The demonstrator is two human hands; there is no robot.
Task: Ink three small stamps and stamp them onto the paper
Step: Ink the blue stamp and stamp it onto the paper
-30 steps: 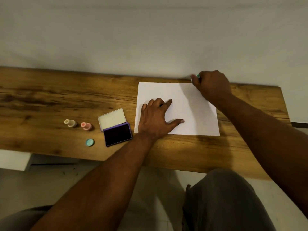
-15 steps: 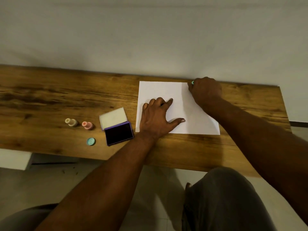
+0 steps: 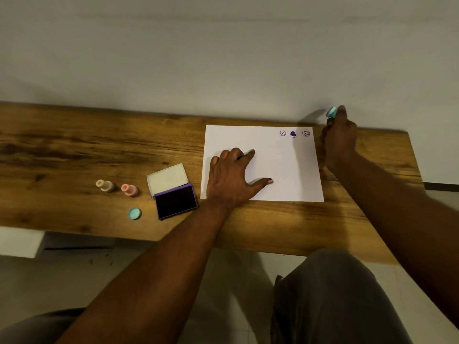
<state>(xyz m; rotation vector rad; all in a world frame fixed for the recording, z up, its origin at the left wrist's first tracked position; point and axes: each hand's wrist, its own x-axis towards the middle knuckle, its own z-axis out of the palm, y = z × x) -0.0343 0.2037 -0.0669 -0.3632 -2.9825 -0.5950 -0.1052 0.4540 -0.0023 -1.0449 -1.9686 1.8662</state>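
Left hand [image 3: 232,180]: spread flat on paper [image 3: 285,170] | Right hand [image 3: 339,140]: pinching teal stamp [image 3: 331,111], raised beside paper | Three purple imprints [image 3: 293,133]: top-right corner

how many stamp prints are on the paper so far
3, in a row at the far right corner of the paper: a ring print, a solid heart print, a round print. None seem hidden.

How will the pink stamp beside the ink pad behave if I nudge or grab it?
The pink stamp stands upright on a wider base, so a low nudge probably slides it; a high one may tip it. Round-bodied, it would likely roll once down. It looks small and probably light.
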